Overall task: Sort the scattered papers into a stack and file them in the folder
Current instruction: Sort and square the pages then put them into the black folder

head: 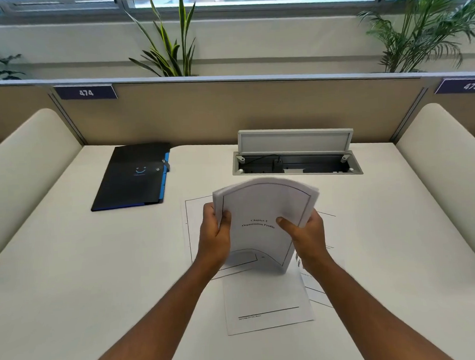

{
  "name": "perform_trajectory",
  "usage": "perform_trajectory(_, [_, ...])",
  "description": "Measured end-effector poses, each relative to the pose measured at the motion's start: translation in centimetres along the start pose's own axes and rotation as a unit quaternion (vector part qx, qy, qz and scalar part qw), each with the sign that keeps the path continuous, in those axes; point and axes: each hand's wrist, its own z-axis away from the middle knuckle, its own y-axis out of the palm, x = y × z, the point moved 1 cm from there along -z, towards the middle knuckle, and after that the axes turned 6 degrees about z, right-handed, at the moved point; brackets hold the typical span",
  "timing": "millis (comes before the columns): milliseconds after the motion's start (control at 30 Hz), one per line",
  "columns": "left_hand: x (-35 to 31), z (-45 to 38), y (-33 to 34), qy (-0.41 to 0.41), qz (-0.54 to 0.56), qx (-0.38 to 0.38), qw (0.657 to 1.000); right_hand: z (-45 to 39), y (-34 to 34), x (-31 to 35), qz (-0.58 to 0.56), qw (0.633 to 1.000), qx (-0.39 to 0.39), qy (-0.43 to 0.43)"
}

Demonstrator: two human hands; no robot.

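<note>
While both hands lift a stack of papers (264, 220) above the middle of the counter (69, 273), the left hand (216, 236) grips its left edge and the right hand (306, 236) its right edge, thumb on the top page. Several loose sheets (265, 297) lie flat on the counter beneath. Toward the far left corner rests a closed black folder (133, 178). An open cable hatch (296, 155) sits at the far edge.

Both hands, left hand (216, 235) and right hand (306, 235), grip a paper stack (264, 220) between them; loose sheets (266, 300) lie beneath, folder (134, 176) beyond the left.
</note>
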Motion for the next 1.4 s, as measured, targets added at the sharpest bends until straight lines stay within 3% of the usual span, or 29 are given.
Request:
perform_trajectory(133, [-0.1,0.3,0.8,0.011,-0.006,0.009,1.0,-0.3,0.4,0.3,0.002,1.0,0.002,0.007])
perform_trajectory(267, [-0.6,0.3,0.0,0.031,0.044,-0.037,0.998,-0.5,-0.5,0.8,-0.019,1.0,-0.013,-0.013])
perform_trajectory(400, [0.1,1.0,0.3,0.034,0.013,-0.013,0.999,0.2,-0.5,-0.1,-0.026,1.0,0.016,-0.001])
perform_trajectory(600, [-0.1,1.4,0.5,0.053,0.017,-0.028,0.998,0.2,-0.6,0.2,-0.033,0.999,-0.02,-0.016])
perform_trajectory(867, [-0.3,1.4,0.8,0.052,0.018,-0.036,0.998,0.1,-0.7,0.1,-0.013,1.0,-0.017,-0.008])
perform_trajectory(1000, [0.6,1.8,1.2,0.008,-0.017,-0.008,1.0,0.7,-0.2,-0.6,0.003,1.0,0.004,0.022])
perform_trajectory(1100, [0.4,1.9,1.0,0.051,-0.014,-0.026,0.998,0.8,-0.4,-0.7,0.006,1.0,-0.021,0.009])
perform_trajectory(1267, [2.3,1.6,1.0,-0.021,-0.052,0.0,0.998,1.1,-0.2,-1.5,0.028,0.999,-0.017,0.026])
perform_trajectory(1400, [2.4,0.9,0.7,-0.016,-0.082,-0.062,0.995,0.2,-0.2,-0.7,-0.024,0.996,-0.039,0.071])
